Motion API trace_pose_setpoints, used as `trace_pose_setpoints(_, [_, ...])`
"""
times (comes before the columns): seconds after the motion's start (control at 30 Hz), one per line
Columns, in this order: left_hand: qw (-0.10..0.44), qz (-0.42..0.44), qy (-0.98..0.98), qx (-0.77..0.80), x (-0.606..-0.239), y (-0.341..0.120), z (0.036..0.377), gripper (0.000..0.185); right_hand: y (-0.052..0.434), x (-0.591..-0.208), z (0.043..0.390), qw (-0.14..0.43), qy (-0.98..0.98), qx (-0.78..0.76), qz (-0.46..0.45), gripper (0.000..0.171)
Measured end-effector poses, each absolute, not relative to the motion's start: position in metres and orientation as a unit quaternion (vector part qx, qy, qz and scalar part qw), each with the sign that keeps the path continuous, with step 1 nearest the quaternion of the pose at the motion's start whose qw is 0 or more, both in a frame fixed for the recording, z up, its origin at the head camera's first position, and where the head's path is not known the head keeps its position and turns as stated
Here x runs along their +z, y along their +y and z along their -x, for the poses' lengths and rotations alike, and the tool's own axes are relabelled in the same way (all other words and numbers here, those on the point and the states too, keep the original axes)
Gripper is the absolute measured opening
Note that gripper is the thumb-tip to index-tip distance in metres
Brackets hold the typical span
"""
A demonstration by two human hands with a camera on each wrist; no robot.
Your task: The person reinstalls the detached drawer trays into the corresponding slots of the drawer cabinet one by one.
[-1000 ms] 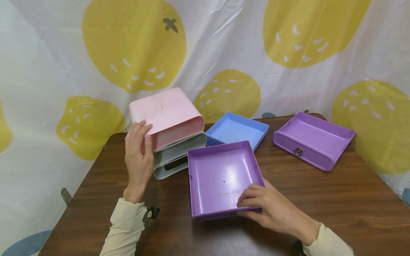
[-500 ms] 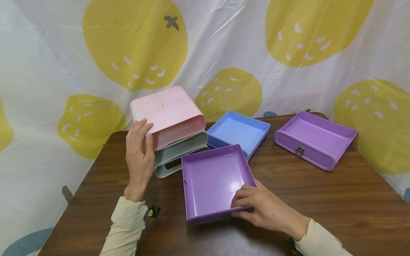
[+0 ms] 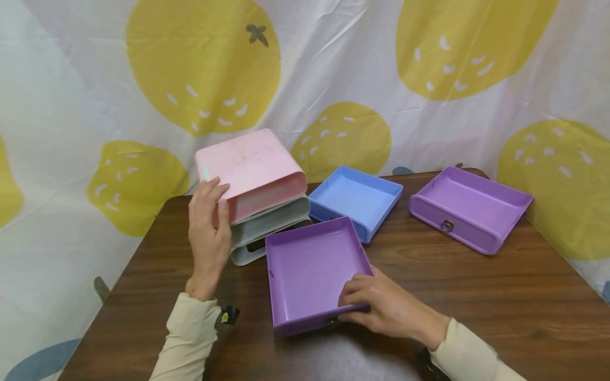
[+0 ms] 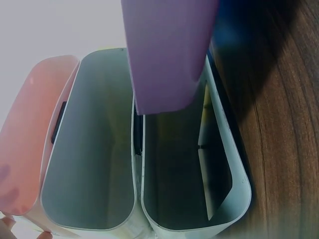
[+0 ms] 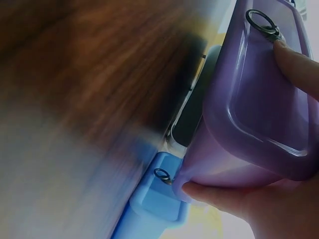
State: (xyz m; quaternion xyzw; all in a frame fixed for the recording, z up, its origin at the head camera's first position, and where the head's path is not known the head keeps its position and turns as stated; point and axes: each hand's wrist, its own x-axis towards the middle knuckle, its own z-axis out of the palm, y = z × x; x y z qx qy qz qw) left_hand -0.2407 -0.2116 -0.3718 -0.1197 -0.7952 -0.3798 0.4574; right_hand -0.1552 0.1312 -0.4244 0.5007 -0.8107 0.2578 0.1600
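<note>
On the brown wooden table (image 3: 476, 296), in front of a white curtain (image 3: 333, 63) printed with yellow fruit, a blue drawer (image 3: 355, 198) lies open side up just behind the near purple drawer (image 3: 310, 270), its front corner close to that drawer's far rim; whether they touch cannot be told. A second purple drawer (image 3: 469, 209) with a metal ring pull (image 3: 446, 226) sits well apart to the right, near the table's far edge. At the left stands a tilted drawer cabinet: a pink shell (image 3: 248, 169) on top and grey-white shells (image 3: 267, 227) beneath it. The left hand (image 3: 207, 233) rests upright against the cabinet's near left side, fingers fairly straight and laid on the pink shell's edge, thumb toward the front. The right hand (image 3: 381, 307) grips the near purple drawer at its front right corner, fingers curled over the rim into the inside and thumb under the front face beside its ring pull (image 5: 263, 22). The drawer's far end points at the cabinet's lowest opening; in the left wrist view its purple end (image 4: 167, 55) sits at the mouth of the lowest grey-white compartment (image 4: 194, 169). That compartment, the one beside it and all three drawers hold nothing visible.
</note>
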Motion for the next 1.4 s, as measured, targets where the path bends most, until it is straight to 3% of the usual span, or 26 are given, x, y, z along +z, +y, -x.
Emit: trace_pose_setpoints(1.4, [0.469,0.133,-0.785,-0.383,-0.371,-0.209,0.239,0.028,0.102,-0.427,0.17,0.089,-0.828,0.242,-0.498,0.009])
